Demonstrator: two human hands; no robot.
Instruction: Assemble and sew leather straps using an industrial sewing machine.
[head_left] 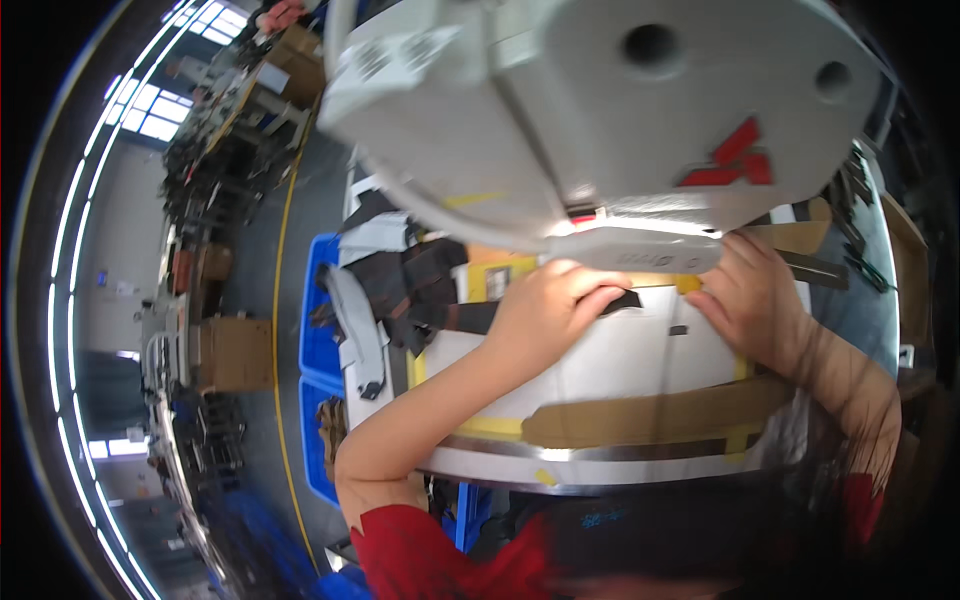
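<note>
A large white sewing machine head (600, 110) with red marks hangs over the worktable and hides part of the work. Just below its lower edge, my left hand (550, 315) pinches the end of a dark fabric strip (470, 317), which runs out to the left of the hand. My right hand (755, 300) is at the right end of the machine's lower edge, its fingers curled and partly hidden behind it; what they hold cannot be made out. Between the hands lies a white work surface (655, 345) with a small dark mark on it.
A brown curved strip (650, 415) lies along the table's near edge. Dark fabric pieces (420, 280) are heaped at the left, beside blue bins (318, 300). Scissors (868, 268) and a brown flat piece (795, 237) lie at the right. A cardboard box (236, 353) stands beyond the aisle.
</note>
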